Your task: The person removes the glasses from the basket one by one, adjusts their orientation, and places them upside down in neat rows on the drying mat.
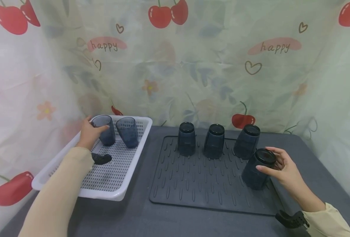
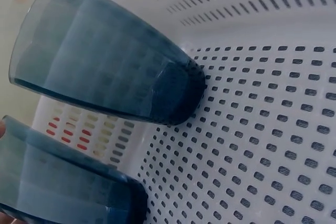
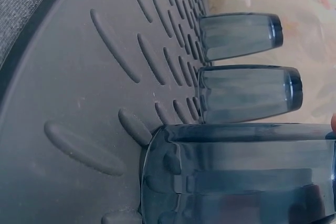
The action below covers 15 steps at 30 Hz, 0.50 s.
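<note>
My left hand [image 1: 89, 134] grips a blue-tinted drinking glass [image 1: 108, 134] near its rim. This glass stands mouth up in the white basket [image 1: 149, 131], beside a second upright glass [image 1: 129, 134]. In the left wrist view, the gripped glass [image 2: 63, 177] lies lower left, with fingertips just showing at the edge. On the dark drying mat [image 1: 192, 184], my right hand [image 1: 290, 172] holds an upside-down glass [image 1: 253, 172] around its base, thumb in front. That glass [image 3: 241, 177] appears large in the right wrist view, its rim on the ridged mat.
Three upside-down glasses, a left one [image 1: 187, 140], a middle one [image 1: 214, 142] and a right one [image 1: 247, 142], line the mat's back. The right one is close to the held glass. Behind the grey-covered table [image 1: 127, 217] hangs a patterned curtain [image 1: 181, 72].
</note>
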Each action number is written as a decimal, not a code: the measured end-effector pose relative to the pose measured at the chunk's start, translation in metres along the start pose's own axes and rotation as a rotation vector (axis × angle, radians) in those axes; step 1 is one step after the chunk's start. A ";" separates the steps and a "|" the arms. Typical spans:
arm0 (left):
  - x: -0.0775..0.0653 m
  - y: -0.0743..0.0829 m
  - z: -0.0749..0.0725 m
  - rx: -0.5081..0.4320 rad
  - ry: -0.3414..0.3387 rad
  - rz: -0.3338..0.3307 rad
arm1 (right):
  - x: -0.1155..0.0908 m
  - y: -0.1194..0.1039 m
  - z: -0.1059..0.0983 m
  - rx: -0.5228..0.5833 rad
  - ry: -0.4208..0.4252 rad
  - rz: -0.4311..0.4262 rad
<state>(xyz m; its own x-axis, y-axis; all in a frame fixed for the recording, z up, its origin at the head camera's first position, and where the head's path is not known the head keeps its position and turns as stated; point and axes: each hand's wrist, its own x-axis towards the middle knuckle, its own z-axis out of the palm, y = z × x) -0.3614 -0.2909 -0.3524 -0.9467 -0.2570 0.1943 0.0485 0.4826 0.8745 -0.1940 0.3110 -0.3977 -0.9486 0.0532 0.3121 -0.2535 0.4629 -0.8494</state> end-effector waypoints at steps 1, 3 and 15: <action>0.001 -0.001 0.000 0.001 -0.002 -0.004 | 0.000 0.000 0.000 -0.001 0.000 -0.001; 0.003 -0.002 0.000 -0.001 -0.009 -0.009 | 0.001 0.000 0.000 -0.001 0.000 0.003; 0.011 -0.009 0.000 0.026 -0.074 0.003 | 0.001 -0.001 0.001 -0.009 -0.003 0.006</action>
<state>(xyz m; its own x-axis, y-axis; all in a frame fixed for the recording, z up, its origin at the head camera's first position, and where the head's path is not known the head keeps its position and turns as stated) -0.3723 -0.2983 -0.3577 -0.9674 -0.1935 0.1633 0.0444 0.5053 0.8618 -0.1949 0.3102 -0.3972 -0.9507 0.0537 0.3055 -0.2457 0.4706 -0.8474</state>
